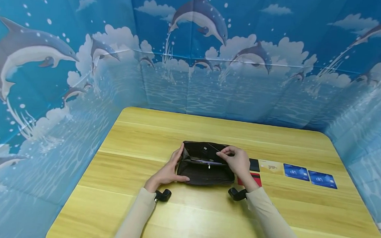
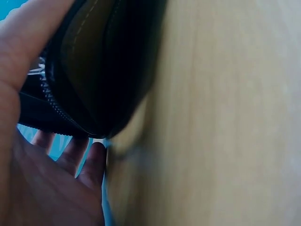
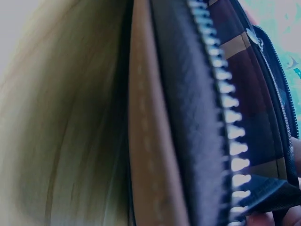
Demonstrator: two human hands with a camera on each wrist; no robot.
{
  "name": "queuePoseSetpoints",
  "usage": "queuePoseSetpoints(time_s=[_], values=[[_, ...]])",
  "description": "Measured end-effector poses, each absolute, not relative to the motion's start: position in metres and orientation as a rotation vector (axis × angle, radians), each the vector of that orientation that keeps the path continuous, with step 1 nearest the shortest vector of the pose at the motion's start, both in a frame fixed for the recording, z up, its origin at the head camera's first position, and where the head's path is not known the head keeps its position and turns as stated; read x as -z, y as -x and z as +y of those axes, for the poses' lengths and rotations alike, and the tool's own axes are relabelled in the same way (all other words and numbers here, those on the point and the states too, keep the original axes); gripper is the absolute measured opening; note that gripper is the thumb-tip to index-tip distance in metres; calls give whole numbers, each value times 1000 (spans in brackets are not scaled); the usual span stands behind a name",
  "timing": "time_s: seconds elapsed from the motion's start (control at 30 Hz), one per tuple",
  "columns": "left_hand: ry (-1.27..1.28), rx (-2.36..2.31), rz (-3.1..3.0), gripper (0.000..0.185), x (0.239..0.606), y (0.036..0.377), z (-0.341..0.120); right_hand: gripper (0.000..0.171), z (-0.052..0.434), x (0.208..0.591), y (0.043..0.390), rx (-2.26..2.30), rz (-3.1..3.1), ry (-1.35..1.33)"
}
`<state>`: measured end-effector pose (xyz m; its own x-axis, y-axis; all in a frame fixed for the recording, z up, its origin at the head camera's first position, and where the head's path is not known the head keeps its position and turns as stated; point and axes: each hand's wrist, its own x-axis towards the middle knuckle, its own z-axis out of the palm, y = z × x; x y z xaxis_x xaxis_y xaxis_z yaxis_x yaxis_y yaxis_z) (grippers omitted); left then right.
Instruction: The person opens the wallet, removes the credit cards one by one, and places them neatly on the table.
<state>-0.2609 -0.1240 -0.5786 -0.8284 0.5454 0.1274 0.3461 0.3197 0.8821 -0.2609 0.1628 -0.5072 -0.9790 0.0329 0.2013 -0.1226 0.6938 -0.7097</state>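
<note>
Left hand (image 1: 168, 172) grips a wallet (image 1: 206, 176) in a wide spread, seemingly to brace it open; right hand (image 1: 237, 160) pinches what looks like its inner flap (image 3: 269, 193)

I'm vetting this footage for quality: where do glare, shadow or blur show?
Head view: pale glare on the near part of the yellow wood-grain table, dark interior in the open black zippered wallet; left wrist view: wallet mostly in deep shadow, table blurred; right wrist view: table blurred too, bright highlights on the silvery metal zipper teeth.
</note>
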Motion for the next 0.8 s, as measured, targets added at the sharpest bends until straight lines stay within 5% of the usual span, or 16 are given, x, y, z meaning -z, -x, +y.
queuePoseSetpoints(time_s=[0.8], values=[[-794,-1518,2379,122,572,259,-124,23,174,513,253,-1342,-2631,-265]])
